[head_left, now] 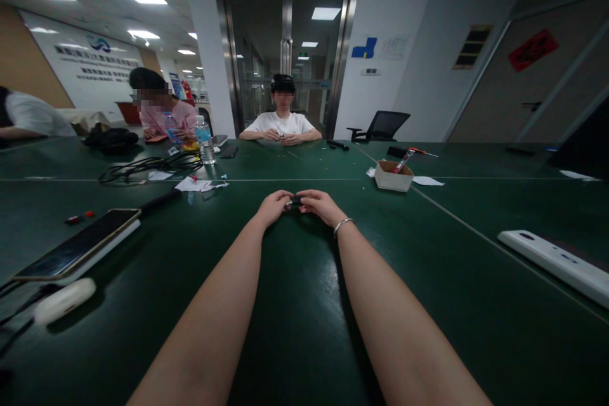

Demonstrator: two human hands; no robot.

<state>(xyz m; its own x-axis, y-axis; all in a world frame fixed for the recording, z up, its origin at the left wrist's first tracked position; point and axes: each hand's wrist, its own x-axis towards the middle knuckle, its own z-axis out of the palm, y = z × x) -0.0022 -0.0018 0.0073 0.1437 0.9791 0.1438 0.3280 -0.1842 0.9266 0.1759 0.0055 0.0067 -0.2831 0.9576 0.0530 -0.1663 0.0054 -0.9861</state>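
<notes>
Both arms stretch forward over a dark green table. A small black object is held between the fingertips of my two hands, with a small shiny part at its left end. My left hand is closed on the left end of it. My right hand, with a silver bangle at the wrist, pinches its right end. The object is too small and dark to name.
A small box with a tool stands ahead right. Left are a phone, a white rounded device, cables, paper scraps and a bottle. A white device lies right. People sit across the table.
</notes>
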